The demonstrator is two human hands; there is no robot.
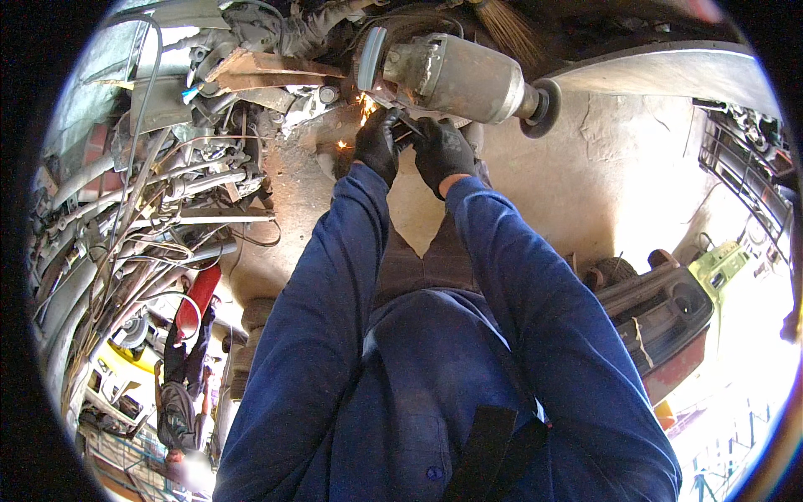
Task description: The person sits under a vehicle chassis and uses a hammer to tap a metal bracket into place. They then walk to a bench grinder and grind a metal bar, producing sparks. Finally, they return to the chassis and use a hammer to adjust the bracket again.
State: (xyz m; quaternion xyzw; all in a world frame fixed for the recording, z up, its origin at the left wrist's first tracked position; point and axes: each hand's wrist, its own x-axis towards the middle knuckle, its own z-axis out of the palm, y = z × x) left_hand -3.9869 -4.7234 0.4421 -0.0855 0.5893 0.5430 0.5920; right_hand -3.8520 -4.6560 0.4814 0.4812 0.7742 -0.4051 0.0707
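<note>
A grey metal bench grinder [460,75] is at the top centre, with an abrasive wheel [369,58] on its left and a dark disc [542,109] on its right. Orange sparks [365,107] fly just below the left wheel. My left hand [376,146] and my right hand [442,151], both in black gloves, are close together under that wheel. Both are closed on a small dark metal piece [406,130] between them, held at the grinder. Its exact shape and where it meets the wheel are partly hidden by the gloves.
Piled tubes and metal scrap [167,184] fill the left. A red cylinder [196,301] and another person [180,402] are at lower left. A straw broom [506,29] is behind the grinder. At right are a red-and-black part [661,335], a pale green piece [715,268] and a metal frame [736,167].
</note>
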